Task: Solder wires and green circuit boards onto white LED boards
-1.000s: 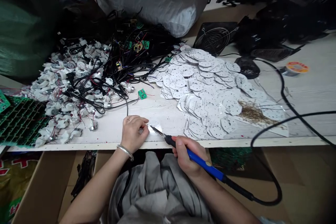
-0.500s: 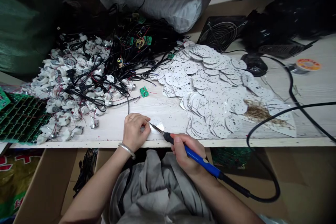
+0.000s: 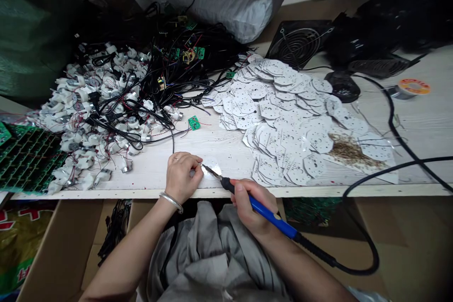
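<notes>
My right hand (image 3: 255, 205) is wrapped round the blue handle of a soldering iron (image 3: 272, 217), its tip slanting to the upper left. That tip rests at the left part of a white round circuit board (image 3: 214, 166) lying flat near the table's front edge. My left hand (image 3: 184, 174), with a silver bangle on the wrist, is closed in a pinch beside the tip. A black cable (image 3: 173, 142) runs down from the tangle behind into this hand; its end is hidden by the fingers. A small green circuit board (image 3: 194, 123) lies just beyond.
Many overlapping white boards (image 3: 283, 118) are heaped to the right. White motor pieces with thin wires (image 3: 88, 127) and green board panels (image 3: 30, 158) lie left. A solder spool (image 3: 412, 88), a fan (image 3: 300, 45) and the iron's looping cord (image 3: 373, 245) are on the right.
Both hands and the soldering iron stay nearly in place. The loop of the iron's cord has shifted slightly to the right and down.
</notes>
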Motion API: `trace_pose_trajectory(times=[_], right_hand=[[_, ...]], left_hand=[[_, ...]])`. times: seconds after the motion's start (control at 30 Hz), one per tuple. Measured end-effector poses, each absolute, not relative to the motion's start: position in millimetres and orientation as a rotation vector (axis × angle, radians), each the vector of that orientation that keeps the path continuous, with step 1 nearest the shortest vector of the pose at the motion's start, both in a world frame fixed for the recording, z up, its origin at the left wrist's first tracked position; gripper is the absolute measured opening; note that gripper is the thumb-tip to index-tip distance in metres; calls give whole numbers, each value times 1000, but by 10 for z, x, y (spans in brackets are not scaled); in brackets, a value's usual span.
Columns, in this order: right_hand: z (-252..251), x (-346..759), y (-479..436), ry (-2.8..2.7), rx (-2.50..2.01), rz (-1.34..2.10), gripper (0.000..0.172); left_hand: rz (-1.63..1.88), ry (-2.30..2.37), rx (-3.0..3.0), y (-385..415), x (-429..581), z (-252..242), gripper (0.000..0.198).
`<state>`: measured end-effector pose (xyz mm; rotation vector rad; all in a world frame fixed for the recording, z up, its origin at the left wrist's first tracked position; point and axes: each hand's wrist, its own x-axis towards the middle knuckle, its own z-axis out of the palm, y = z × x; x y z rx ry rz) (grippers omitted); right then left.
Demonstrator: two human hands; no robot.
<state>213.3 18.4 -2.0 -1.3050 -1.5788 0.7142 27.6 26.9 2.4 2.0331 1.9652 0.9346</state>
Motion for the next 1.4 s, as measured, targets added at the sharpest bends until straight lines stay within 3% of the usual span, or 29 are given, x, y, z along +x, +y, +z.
trace_pose_trajectory(times=[0.7, 0.9, 1.17, 1.4], right_hand=[[-26, 2144, 207, -1644, -1175, 596, 23], [-140, 2155, 193, -1490, -1381, 668, 37], [-5, 2078, 205, -1532, -1152, 789, 17], [-66, 1982, 297, -1818, -874, 584, 17]], left_hand=[[935, 1967, 2010, 269, 273, 20, 15], [905, 1965, 2004, 268, 275, 30, 16], [969, 1942, 2050, 272, 264, -2, 16], [984, 1905, 2086, 251, 240, 0, 11]])
